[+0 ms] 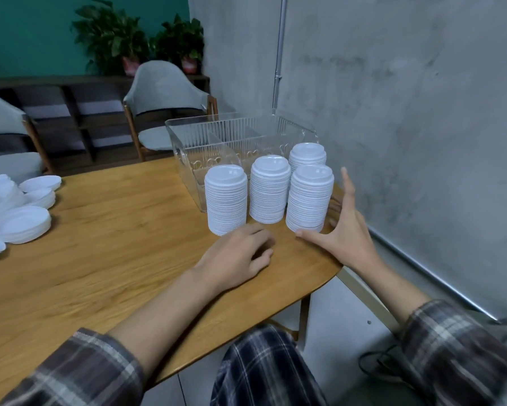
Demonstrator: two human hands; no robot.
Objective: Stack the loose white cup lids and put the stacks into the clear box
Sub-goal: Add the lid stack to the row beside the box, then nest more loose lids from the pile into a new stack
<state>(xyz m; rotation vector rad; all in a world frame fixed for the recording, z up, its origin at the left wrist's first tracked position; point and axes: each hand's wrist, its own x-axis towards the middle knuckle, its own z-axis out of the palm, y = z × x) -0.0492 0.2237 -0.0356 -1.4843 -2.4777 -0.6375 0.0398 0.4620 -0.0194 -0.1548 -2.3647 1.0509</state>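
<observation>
Right hand (346,230): released and holding nothing, fingers straight and fanned wide. The thumb tip touches the foot of the near right stack (309,199), and the other fingers reach round its far side, with one pointing up beside it.
Right arm: comes in from the lower right over the table's rounded corner, plaid sleeve pushed back from the wrist.
Left hand (240,253): lies knuckles up on the table (99,230), fingers loosely curled under and holding nothing, just in front of the left stack (225,200).
Left arm: forearm laid along the wood, elbow toward the near edge.
Stacks: four tall columns of white lids stand upright and close together. These are the left stack, the middle stack (269,190), the near right stack and the rear stack (308,155) behind it.
Clear box (217,120): stands just behind the stacks near the wall. Its dividers show through, and no lids are plainly inside. Whether the rear stack stands in it or against it is hard to tell.
Loose lids (26,221): a spread heap at the far left of the table, well apart from the box.
Done: much of the stacking, judging by the four full columns.
Left: boxing the stacks, then gathering the heap, so roughly halfway.
Likely step: closing the right hand round the near right stack.
</observation>
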